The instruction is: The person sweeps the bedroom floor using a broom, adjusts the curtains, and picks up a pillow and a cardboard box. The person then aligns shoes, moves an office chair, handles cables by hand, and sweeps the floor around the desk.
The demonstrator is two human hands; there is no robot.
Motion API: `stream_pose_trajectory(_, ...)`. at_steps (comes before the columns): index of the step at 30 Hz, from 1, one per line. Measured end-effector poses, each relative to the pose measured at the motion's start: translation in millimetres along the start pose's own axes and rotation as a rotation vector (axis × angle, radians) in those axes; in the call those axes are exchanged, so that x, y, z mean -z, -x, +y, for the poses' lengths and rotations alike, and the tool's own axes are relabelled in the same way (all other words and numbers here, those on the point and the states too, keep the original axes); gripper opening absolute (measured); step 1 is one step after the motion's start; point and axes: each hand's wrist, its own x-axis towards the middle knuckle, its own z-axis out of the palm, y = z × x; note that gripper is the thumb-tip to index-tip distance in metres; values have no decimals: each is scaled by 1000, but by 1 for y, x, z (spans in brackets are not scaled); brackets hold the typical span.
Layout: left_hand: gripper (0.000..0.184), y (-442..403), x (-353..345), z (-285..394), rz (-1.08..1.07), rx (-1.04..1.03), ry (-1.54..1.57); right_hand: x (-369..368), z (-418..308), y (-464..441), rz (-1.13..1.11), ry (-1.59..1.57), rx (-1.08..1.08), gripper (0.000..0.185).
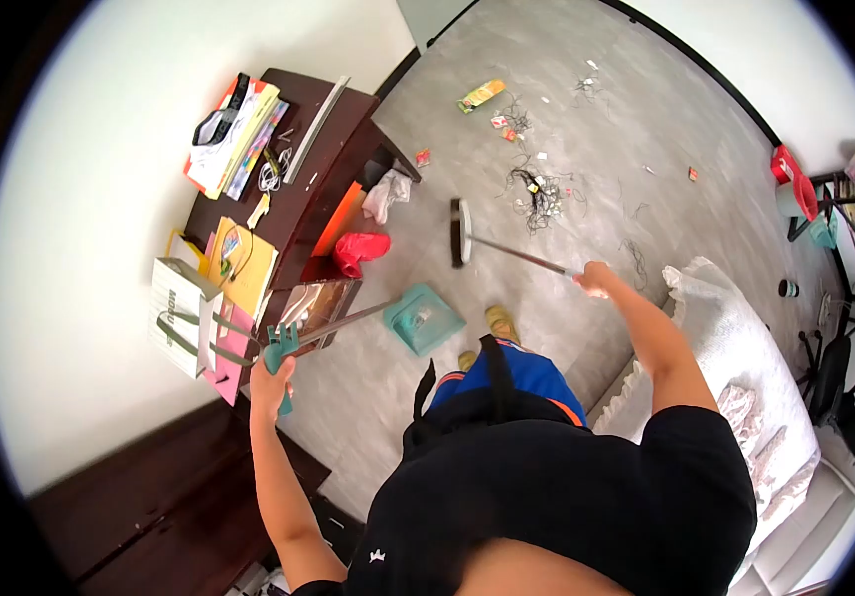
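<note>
My left hand (271, 385) is closed round the teal handle of a long-handled dustpan (424, 320), whose pan rests on the floor just ahead of my feet. In my right hand (596, 279) is the end of a broom's pole. The broom (460, 233) has its dark-bristled head on the grey floor, beyond the pan and slightly to its right. Past the broom lies a tangle of dark cables (539, 197) mixed with small scraps. A yellow-green packet (481, 95) and small red wrappers (509, 134) are scattered farther off.
To the left stands a dark wooden cabinet (300, 204) bearing books, folders and a paper bag (181, 316). A red plastic bag (359, 252) spills from its lower shelf. On the right are a bed with a white frilled cover (735, 348), a red-rimmed bin (798, 198) and a black chair (833, 382).
</note>
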Motion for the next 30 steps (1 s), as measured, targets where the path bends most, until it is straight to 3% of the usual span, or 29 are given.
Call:
stream_pose_trajectory(3, 16, -10, -10, 22, -20, -33, 43, 1, 29, -27, 232, 191, 109, 34)
stream_pose_trajectory(9, 16, -36, -42, 58, -34, -41, 167, 105, 40, -36, 366, 380, 27, 23)
stream_pose_trajectory(11, 16, -42, -55, 79, -42, -42, 210, 121, 26, -42, 517, 389, 30, 21)
stream_pose_trajectory(15, 15, -70, -76, 106, -25, -49, 205, 124, 18, -58, 665, 417, 32, 16)
stream_pose_trajectory(18, 16, -89, -88, 121, -38, -83, 250, 112, 55, -56, 727, 325, 88, 14)
stream_pose_trajectory(20, 15, -105, -95, 132, -70, -103, 262, 117, 79, -26, 508, 240, 42, 19)
stream_pose_trajectory(25, 15, -128, -112, 164, -122, -127, 252, 103, 125, 38, 390, 289, -49, 26)
stream_pose_trajectory(30, 15, -147, -119, 188, -212, -153, 262, 97, 132, 32, 323, 389, -62, 18)
